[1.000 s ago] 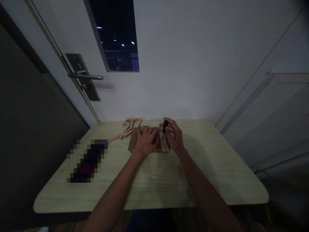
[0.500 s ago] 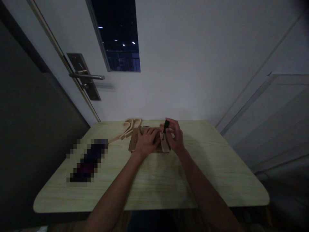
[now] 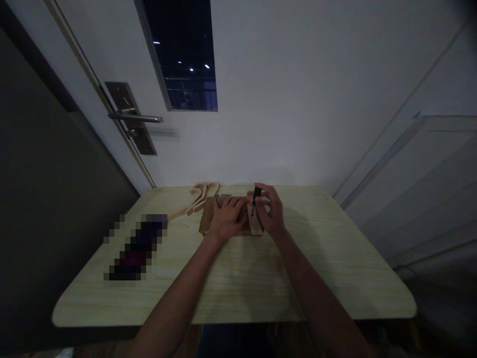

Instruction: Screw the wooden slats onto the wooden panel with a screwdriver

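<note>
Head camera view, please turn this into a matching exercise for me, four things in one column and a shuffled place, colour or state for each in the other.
1. Left hand
2. Black tool
3. Curved wooden pieces
4. Door handle

A. silver-coloured
B. held in the right hand
C. lying toward the far edge of the table
D. spread over the brown board

Pairs: 1-D, 2-B, 3-C, 4-A

No words, labels, brand names, numbers or signs can be read on any surface in this dimly lit view.
</note>
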Motion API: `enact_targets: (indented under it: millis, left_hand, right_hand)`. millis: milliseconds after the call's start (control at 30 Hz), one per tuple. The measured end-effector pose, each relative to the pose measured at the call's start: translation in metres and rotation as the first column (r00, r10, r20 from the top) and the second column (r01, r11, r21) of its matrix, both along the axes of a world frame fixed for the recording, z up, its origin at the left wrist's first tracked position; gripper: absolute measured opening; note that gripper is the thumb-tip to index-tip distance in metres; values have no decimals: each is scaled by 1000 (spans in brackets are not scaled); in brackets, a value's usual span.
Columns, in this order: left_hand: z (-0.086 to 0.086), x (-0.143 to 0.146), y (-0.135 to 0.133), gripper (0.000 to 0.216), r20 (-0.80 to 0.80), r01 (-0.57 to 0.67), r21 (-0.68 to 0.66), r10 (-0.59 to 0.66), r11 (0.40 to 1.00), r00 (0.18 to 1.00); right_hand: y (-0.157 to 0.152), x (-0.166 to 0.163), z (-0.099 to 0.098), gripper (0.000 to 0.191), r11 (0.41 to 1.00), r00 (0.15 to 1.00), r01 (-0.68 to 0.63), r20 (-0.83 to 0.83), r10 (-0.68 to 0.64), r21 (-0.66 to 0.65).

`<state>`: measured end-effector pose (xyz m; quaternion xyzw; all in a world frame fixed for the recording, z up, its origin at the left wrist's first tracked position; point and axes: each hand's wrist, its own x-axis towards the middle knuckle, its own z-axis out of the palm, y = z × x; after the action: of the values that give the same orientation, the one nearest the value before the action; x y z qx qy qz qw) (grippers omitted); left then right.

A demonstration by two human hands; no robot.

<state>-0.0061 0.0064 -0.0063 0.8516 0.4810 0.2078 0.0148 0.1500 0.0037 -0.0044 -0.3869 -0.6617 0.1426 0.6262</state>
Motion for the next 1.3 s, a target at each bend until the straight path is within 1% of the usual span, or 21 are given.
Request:
enact_targets:
  millis: [100, 167, 267, 367, 467, 567, 700, 733, 767, 867, 933, 1000, 1167, 1233, 1300]
  left_hand:
    - [0, 0, 0, 36, -4, -8, -8, 8, 1000, 1000]
    - [-2, 0, 1, 37, 2, -11, 5, 11, 1000, 1000]
    - [-4, -1, 2, 37, 8, -5, 35, 4, 999, 1000]
    - [-4, -1, 2, 37, -3, -2, 40, 2, 999, 1000]
    - [-2, -1, 2, 37, -15, -12, 28, 12, 1000, 1000]
    - [0, -1, 2, 35, -13, -25, 18, 26, 1000, 1000]
    - [1, -1, 1, 35, -6, -7, 20, 7, 1000, 1000]
    - [1, 0, 1, 35, -7, -8, 18, 8, 1000, 1000]
    - [1, 0, 1, 36, -8, -11, 15, 11, 1000, 1000]
    - [2, 0, 1, 38, -17, -18, 7, 18, 1000, 1000]
    - [2, 0, 1, 38, -20, -17, 3, 18, 1000, 1000]
    - [1, 0, 1, 37, -22, -19, 3, 19, 1000, 1000]
    - [1, 1, 1, 35, -21, -15, 16, 15, 1000, 1000]
    - [1, 1, 1, 36, -22, -4, 8, 4, 1000, 1000]
    - [2, 1, 1, 36, -28, -7, 3, 7, 1000, 1000]
  right_hand:
    - [0, 0, 1, 33, 995, 995, -97, -18, 96, -34]
    - [2, -1, 0, 34, 990, 993, -115, -23, 113, -79]
    - [6, -1, -1, 34, 995, 999, -32, -36, 29, -98]
    - [9, -1, -2, 34, 998, 998, 49, -42, -51, -48]
    - [8, 0, -2, 33, 997, 998, 70, -1, -70, 10]
    - [5, -1, 0, 33, 1000, 1000, 13, 25, -14, 28]
    - [2, -3, 0, 29, 991, 990, -131, -57, 130, -3]
    - [3, -4, 0, 29, 990, 988, -141, -69, 140, -17]
    - [4, -4, -1, 29, 992, 990, -121, -69, 119, -25]
    - [9, -4, -4, 29, 999, 999, 39, -17, -39, -8]
    - [9, -3, -5, 29, 995, 995, 103, 13, -103, 14]
    - [8, -3, -5, 30, 997, 997, 78, 22, -79, 10]
    - [2, -2, -1, 33, 991, 990, -137, -25, 137, -11]
    - [3, -2, -1, 33, 989, 988, -143, -58, 141, -47]
    - [5, -2, -1, 34, 995, 995, -70, -74, 65, -75]
